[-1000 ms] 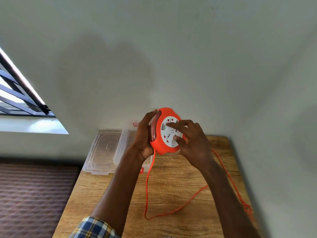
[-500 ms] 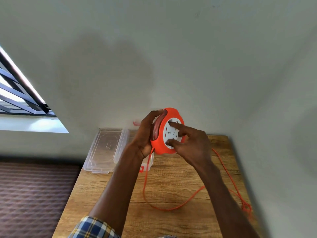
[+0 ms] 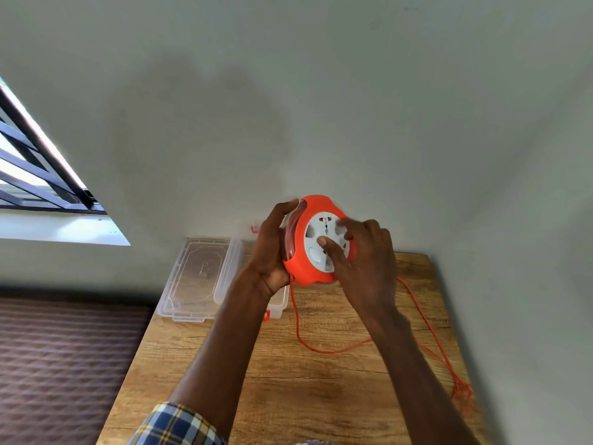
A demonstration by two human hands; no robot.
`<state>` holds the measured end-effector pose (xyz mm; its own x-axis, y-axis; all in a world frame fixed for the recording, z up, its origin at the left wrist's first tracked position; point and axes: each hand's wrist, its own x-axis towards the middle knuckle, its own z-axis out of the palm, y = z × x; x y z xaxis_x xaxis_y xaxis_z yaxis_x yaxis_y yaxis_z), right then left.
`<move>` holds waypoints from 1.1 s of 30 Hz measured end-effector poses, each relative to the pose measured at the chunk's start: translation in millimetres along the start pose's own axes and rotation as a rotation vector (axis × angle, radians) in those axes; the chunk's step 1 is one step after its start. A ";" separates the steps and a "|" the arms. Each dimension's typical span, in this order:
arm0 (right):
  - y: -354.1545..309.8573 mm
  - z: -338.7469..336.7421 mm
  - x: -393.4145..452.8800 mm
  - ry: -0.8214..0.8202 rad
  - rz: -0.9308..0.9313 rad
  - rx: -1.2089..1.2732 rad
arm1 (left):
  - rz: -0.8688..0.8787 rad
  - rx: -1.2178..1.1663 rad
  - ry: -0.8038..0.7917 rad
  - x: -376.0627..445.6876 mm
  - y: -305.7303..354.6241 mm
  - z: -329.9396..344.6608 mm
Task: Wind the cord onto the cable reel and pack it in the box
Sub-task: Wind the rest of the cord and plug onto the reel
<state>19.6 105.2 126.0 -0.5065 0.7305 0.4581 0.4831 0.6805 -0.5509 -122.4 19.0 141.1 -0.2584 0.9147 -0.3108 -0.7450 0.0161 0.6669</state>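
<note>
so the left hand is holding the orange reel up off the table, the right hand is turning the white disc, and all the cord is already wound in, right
Not quite. The left hand does hold the cable reel above the table, and the right hand has fingers on the white disc. But the head view shows much of the cord lying loose across the table, not yet wound in.

Smooth orange plastic cable reel [image 3: 298,258] with a white face; clear glossy plastic box [image 3: 195,281]; grained, matt wood surface [image 3: 305,390].
</note>
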 end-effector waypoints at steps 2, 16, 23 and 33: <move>7.3 -5.3 3.7 -0.117 -0.124 0.034 | -0.006 -0.014 0.019 1.8 2.2 -1.9; -2.8 8.4 -6.8 -0.085 0.319 0.232 | -0.054 0.076 -0.025 8.4 -5.1 -1.6; -6.8 6.9 -6.3 0.003 0.374 0.167 | -0.045 0.063 -0.012 11.3 -9.9 1.3; 16.9 -19.9 7.4 -0.417 -0.123 0.050 | -0.061 0.011 0.001 8.3 -2.5 -10.8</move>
<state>38.2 123.2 134.0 -0.8084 0.5511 0.2071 0.3710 0.7500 -0.5477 -129.3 22.2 129.5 -0.2133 0.9115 -0.3517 -0.7525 0.0763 0.6542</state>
